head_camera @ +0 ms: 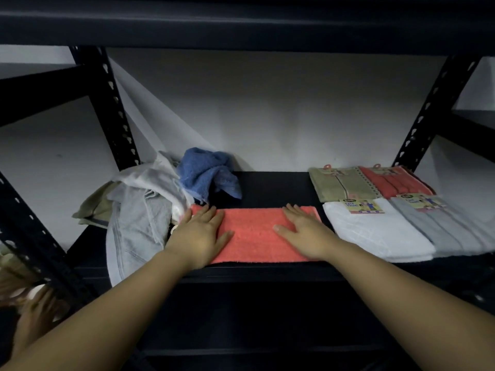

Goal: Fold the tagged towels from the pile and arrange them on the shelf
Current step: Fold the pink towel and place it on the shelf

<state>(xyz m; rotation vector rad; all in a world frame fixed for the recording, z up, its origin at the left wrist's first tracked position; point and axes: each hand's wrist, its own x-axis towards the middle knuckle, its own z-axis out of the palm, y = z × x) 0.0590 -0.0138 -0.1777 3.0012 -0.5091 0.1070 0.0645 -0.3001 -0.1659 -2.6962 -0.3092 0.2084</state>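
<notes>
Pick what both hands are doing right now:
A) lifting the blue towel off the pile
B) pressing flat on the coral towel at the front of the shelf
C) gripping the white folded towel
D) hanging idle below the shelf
B: the left hand and right hand lie palm down with fingers straight on the coral towel, while the blue towel sits untouched on the pile.

Dim light; a plain white wall (pixel 267 108) behind, black perforated uprights (pixel 112 103) at ten and two o'clock.
</notes>
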